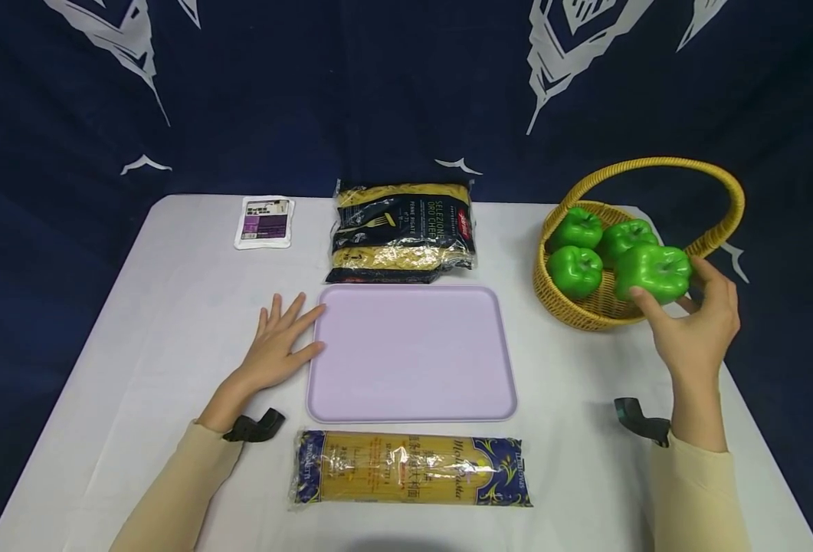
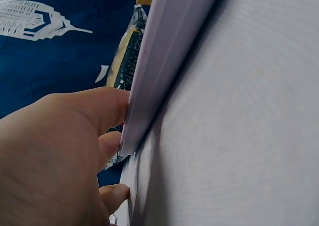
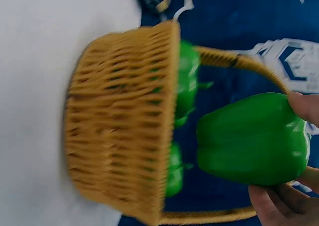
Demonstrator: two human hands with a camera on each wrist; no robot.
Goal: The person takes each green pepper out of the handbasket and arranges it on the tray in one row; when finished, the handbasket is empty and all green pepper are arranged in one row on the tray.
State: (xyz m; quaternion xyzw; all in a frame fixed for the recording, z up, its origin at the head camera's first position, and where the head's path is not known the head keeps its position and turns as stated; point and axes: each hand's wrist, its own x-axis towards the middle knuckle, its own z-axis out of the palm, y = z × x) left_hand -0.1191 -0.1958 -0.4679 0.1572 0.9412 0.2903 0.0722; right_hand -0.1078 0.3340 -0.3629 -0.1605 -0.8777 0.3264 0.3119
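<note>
A green bell pepper (image 1: 653, 273) is gripped between the thumb and fingers of my right hand (image 1: 699, 326). In the right wrist view this bell pepper (image 3: 251, 139) is held above the rim of the wicker basket (image 3: 119, 121), apart from it. Inside the basket (image 1: 572, 313) lie 3 more green bell peppers (image 1: 575, 272). My left hand (image 1: 273, 349) lies with spread fingers at the left edge of a pale purple tray (image 1: 413, 353). Its thumb and index finger touch the rim, as the left wrist view shows on the tray side (image 2: 154, 61).
Behind the tray lies a bag of penne pasta (image 1: 402, 234), and in front of it a long pack of spaghetti (image 1: 413, 468). A small white packet (image 1: 264, 222) with a purple label is at the back left. The basket's tall handle (image 1: 654, 162) arches upward. A white cloth (image 1: 151, 345) covers the table.
</note>
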